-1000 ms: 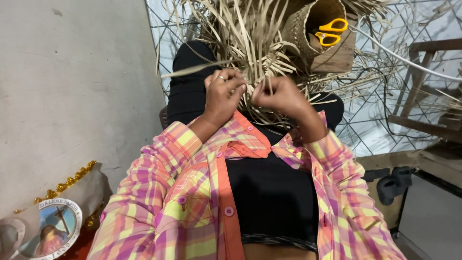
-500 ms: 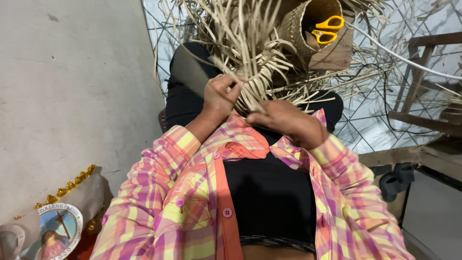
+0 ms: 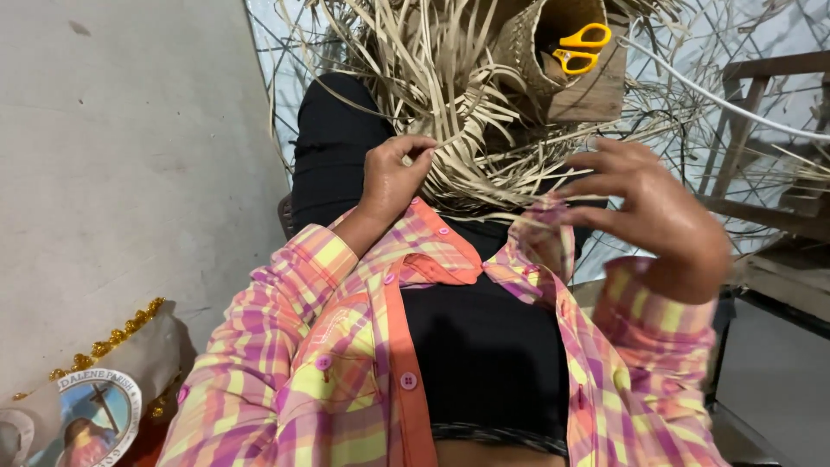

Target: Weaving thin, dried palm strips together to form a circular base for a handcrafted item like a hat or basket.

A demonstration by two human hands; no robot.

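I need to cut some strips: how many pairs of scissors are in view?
1. The yellow-handled scissors stand blades-down inside the woven basket, beyond the pile of palm strips. Others may be hidden under the strips.

Scissors [image 3: 581,48] sit in a woven basket [image 3: 529,52] behind the straw strips [image 3: 450,130] on the lap.

Can't really tell if the left grip [image 3: 393,177] actually pinches a strip of the dry palm strips [image 3: 450,112] or just touches. Right grip [image 3: 644,212] motion-blurred, fingertips fuzzy. Yellow scissors [image 3: 581,47] beyond it half sunk in the woven basket [image 3: 527,52], blades hidden. Strip pile cut off at top edge.
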